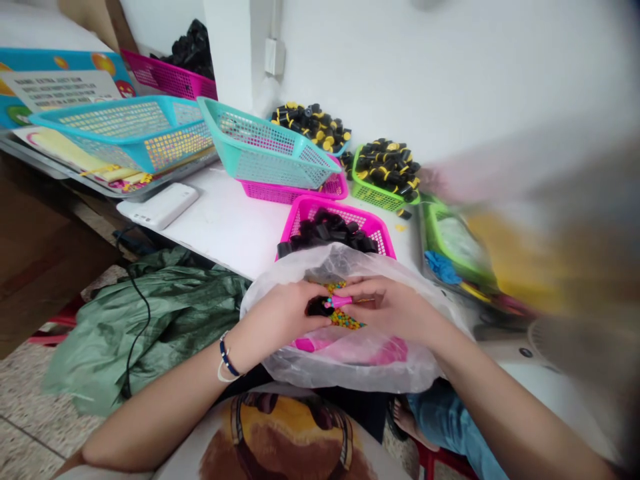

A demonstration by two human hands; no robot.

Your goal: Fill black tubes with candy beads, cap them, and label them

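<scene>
Grip of the left hand [277, 319] closes around a black cylinder [316, 307] — the right hand [387, 310] pinches its pink tip [339, 301] in a narrow grip — both over colourful pellets [345, 320] in a clear plastic bag [420, 363], pink basket [330, 205] of black pieces [325, 233] just ahead.

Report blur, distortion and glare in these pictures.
Head view: the right side is smeared by motion blur, hiding what lies there; wide-angle distortion bows the white table; the left hand and right hand stay fairly sharp over the clear plastic bag, which shows soft sheen, no harsh glare.
</scene>
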